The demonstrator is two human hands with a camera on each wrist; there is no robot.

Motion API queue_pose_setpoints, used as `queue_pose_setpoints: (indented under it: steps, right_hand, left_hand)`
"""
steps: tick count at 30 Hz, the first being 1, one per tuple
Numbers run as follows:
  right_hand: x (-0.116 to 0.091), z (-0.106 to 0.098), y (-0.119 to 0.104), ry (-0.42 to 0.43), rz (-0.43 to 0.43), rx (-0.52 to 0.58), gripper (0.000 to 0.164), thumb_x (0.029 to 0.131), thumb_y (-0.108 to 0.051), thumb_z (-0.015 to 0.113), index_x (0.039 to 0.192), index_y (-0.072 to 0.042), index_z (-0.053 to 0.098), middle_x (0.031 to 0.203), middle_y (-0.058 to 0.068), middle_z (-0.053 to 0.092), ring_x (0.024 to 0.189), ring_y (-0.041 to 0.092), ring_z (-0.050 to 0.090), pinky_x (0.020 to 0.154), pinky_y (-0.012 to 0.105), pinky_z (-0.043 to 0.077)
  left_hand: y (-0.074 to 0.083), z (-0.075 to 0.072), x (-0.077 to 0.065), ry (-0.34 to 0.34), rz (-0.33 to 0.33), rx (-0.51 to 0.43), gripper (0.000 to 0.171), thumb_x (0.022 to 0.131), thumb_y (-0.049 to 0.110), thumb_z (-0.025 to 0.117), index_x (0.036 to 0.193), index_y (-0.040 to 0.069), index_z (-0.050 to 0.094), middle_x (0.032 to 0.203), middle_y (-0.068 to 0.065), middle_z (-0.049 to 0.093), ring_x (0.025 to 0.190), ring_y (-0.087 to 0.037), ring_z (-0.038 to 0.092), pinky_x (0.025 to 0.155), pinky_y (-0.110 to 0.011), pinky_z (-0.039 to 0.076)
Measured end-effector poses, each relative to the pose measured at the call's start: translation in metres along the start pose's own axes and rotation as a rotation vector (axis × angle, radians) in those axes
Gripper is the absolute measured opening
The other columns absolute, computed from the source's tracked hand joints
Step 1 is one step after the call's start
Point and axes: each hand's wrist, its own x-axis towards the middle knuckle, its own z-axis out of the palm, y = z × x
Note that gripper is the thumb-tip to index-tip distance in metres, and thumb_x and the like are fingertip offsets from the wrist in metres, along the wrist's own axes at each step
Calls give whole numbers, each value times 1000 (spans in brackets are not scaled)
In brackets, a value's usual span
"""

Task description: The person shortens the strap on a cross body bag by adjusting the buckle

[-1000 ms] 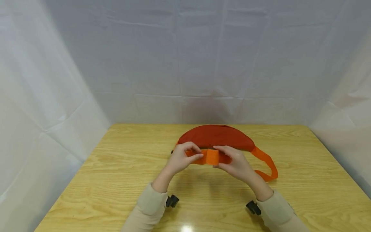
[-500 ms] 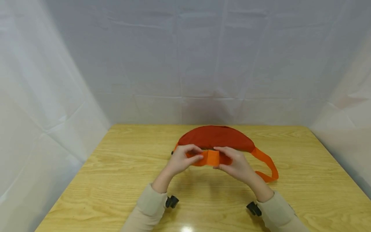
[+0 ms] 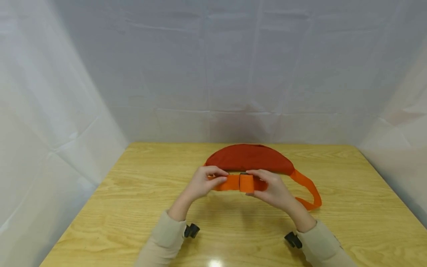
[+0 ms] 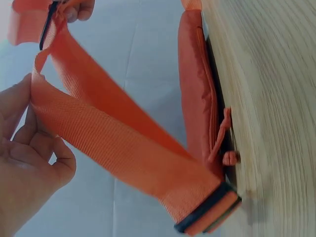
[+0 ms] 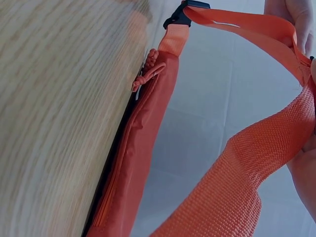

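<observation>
A red waist pack [image 3: 248,157] lies on the table, its orange strap [image 3: 230,183] looped toward the person. My left hand [image 3: 204,182] pinches the strap between thumb and fingers, left of a thin black slider [image 4: 48,24]. At that slider, my right hand [image 3: 274,188] grips the strap with thumb below and fingers above, beside a folded-over flap of webbing. Between the hands the strap runs flat and fairly straight. Where strap meets pack on the left, a black buckle [image 5: 185,14] shows in the right wrist view. The right palm hides part of the webbing.
Red zipper-pull cords [image 5: 148,74] hang from the pack's zip. Another stretch of strap [image 3: 308,187] curves over the wooden table [image 3: 150,207] at right. White sheeting [image 3: 213,74] rises behind and on both sides. A black wrist camera [image 3: 191,230] sits at each cuff.
My left hand has shifted a little left along with its grip, and a longer, straighter stretch of strap shows between the hands. The right hand and pack have barely moved.
</observation>
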Motion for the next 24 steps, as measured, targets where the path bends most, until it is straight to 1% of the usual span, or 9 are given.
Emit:
queue_pose_setpoints:
  steps: [3,5,10,12,16,19,24]
  right_hand:
    - [0,-1,-1,-4,4,7,54,60,-2,80,109,3,58,97,11,61,81,18,57,66,31,49]
    - [0,-1,-1,-10,4,8,53,60,-2,79,109,3,58,97,11,61,81,18,57,66,31,49]
    - [0,-2,-2,-32,4,13,53,60,-2,79,108,2,58,97,11,61,80,17,57,65,30,49]
    - [1,-2,-2,-41,1,13,53,61,-2,79,109,3,58,97,10,62,79,17,57,65,30,49]
    - [1,-3,-3,-51,-10,19,53,61,-2,79,109,3,58,98,10,62,79,17,58,65,30,49]
    - [1,-2,-3,-53,-26,31,53,60,-2,80,108,3,59,97,10,62,79,17,58,64,30,49]
    - [0,-1,-4,-57,-57,44,52,59,-3,80,106,3,59,95,10,62,77,16,58,63,28,49]
  left_hand:
    - [-1,-6,-4,3,-4,-7,14,83,11,62,94,5,68,89,-3,64,76,-11,56,67,-31,47]
    - [7,-11,-7,-3,-17,-10,14,83,9,61,94,2,68,89,-6,64,76,-14,56,67,-32,47]
    - [5,-17,-12,-27,-24,6,15,84,9,60,95,2,68,89,-6,64,76,-14,57,67,-33,47]
    - [-4,-19,-13,-30,-15,11,15,84,12,61,95,4,68,89,-4,64,74,-13,57,65,-32,48]
    - [-5,-23,-15,-39,-8,17,16,83,10,61,96,3,68,91,-6,65,68,-12,55,59,-28,47]
    - [-4,-25,-16,-45,7,22,16,83,8,61,96,0,68,92,-10,64,67,-13,55,57,-27,46]
    - [-2,-27,-19,-53,28,39,16,82,5,61,95,-2,68,93,-12,64,72,-15,57,61,-28,47]
